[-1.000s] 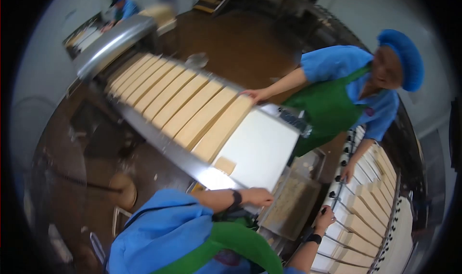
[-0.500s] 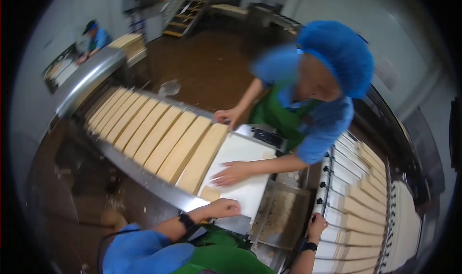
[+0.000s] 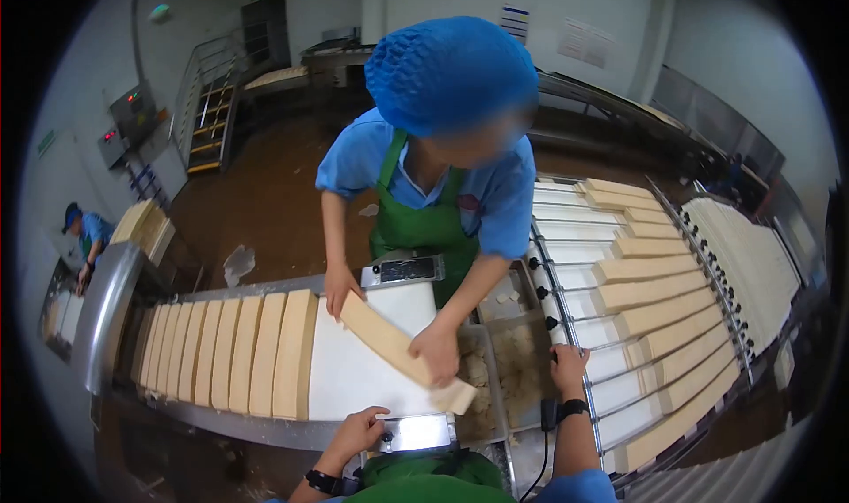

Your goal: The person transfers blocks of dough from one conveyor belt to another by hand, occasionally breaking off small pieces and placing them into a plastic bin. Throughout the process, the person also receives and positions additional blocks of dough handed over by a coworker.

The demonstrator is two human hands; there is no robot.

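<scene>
My left hand (image 3: 360,430) is at the near edge of the white belt (image 3: 354,370), beside a metal plate (image 3: 416,433), its fingers partly curled with nothing seen in them. My right hand (image 3: 569,366) is at the metal rail (image 3: 566,326) of the right-hand conveyor, fingers bent; whether it grips the rail is unclear. Between my hands and a co-worker, a long pale dough strip (image 3: 380,331) lies slanted over the white belt, held at both ends by the co-worker's hands. A row of upright dough strips (image 3: 252,353) stands on the belt's left part.
The co-worker (image 3: 424,176) in a blue cap stands across the belt. A scrap bin (image 3: 500,388) sits between the conveyors. Dough strips (image 3: 654,282) lie in guided lanes at right. Another person (image 3: 88,238) is far left, near a curved metal cover (image 3: 106,317).
The view has turned right. The co-worker now holds a slanted dough strip where a hand lay flat on the belt. My left hand has moved back to the belt's near edge.
</scene>
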